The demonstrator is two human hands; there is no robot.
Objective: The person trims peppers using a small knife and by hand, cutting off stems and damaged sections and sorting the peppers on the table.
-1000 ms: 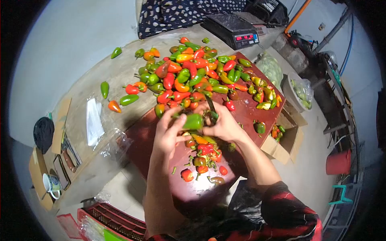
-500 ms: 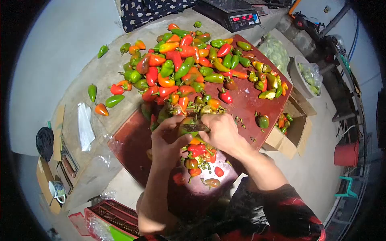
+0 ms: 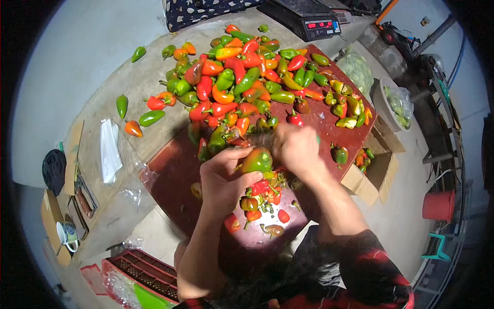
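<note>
My left hand (image 3: 224, 177) is closed around a mostly green pepper (image 3: 257, 160), its rounded end facing me. Just beyond and to the right, my right hand (image 3: 297, 149) grips a small knife (image 3: 261, 139), whose dark blade is smeared by motion. The blade is apart from the pepper. Below the hands, cut red pepper pieces (image 3: 250, 204) and green scraps lie on the red tabletop (image 3: 175, 180). Beyond them spreads a big heap of red, orange and green peppers (image 3: 224, 82). Several cut peppers (image 3: 355, 108) are grouped at the table's right side.
A digital scale (image 3: 309, 23) stands at the back. At the right are a cardboard box (image 3: 386, 170) with peppers inside and a bowl (image 3: 383, 100) of bagged greens. A red crate (image 3: 139, 273) sits at lower left, a mug (image 3: 67, 234) at far left.
The knife has moved off the pepper, away and to the right with my right hand. My left hand still holds the pepper, now turned with its rounded end showing. The view has shifted slightly.
</note>
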